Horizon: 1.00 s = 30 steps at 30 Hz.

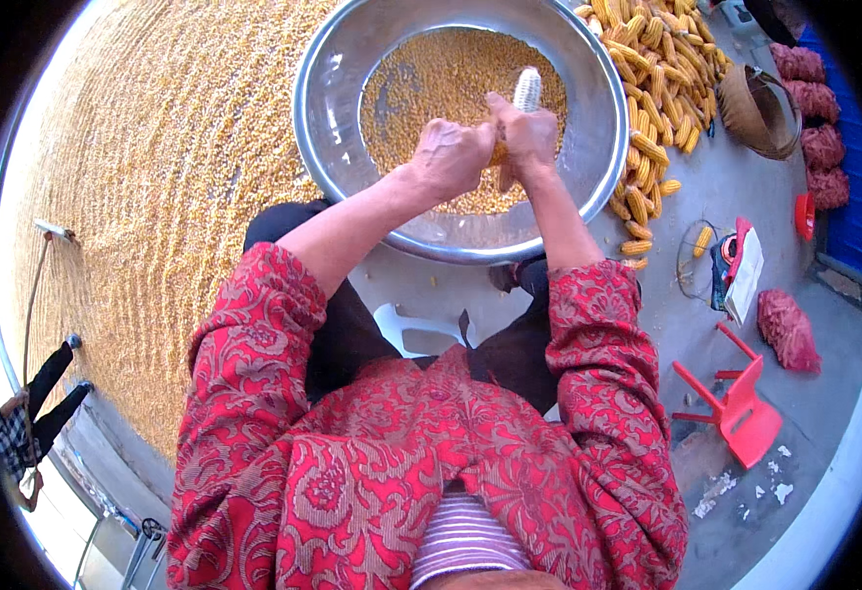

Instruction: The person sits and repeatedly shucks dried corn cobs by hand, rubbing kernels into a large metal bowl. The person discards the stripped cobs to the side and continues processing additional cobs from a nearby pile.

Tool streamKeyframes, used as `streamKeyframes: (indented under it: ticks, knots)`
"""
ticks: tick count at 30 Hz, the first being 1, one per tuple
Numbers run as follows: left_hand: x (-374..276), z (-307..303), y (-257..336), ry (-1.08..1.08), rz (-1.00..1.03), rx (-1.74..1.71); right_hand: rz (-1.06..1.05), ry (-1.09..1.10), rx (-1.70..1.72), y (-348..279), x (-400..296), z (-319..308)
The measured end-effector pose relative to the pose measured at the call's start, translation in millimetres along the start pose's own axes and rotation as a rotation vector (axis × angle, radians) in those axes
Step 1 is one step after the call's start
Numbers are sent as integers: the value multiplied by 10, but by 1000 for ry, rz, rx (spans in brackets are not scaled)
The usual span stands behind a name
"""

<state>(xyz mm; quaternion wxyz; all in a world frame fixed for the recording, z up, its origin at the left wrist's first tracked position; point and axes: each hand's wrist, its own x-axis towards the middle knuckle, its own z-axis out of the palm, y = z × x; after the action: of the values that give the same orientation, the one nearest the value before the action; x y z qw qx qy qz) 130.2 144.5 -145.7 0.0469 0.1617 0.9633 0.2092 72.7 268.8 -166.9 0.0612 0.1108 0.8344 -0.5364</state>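
A wide steel basin [460, 247] stands in front of my legs, with loose yellow corn kernels [446, 74] over its bottom. Both hands meet above its right half. My right hand [533, 136] is closed around a corn cob [527, 90], whose pale, stripped end sticks up past the fingers. Pressed close beside it, my left hand [454, 156] is curled, knuckles up. Something yellow, seemingly corn, shows between the two hands; fingers hide most of it, so whether the left hand grips it is unclear.
Corn kernels [158, 184] cover the floor at left, where a person [25, 420] holds a long-handled rake. At right lie a heap of corn ears [656, 66], a woven basket [748, 110], filled red mesh sacks [788, 332] and a red plastic chair [748, 417].
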Motion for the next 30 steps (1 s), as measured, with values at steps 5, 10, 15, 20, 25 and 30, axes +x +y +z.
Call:
streamKeyframes:
  ticks: [5,10,15,20,25,30]
  knots:
    - [49,-263,15,0,-208,-184,373,-169,786,-156,276,-305]
    - [93,-368,-74,-149,-433,-1203,217,-353,1012,-407,141,-450]
    - [74,-339,30,-237,-477,-1532,82,-452,1175,-530,-2,-465]
    - [81,25,135,234,-172,-831,194,-328,1311,-535,5,-428]
    - [118,-25,117,379,-99,-134,301,-229,1361,-485,36,-438]
    - [158,-42,-41,653,183,138,390,-6,1259,-435,39,-369]
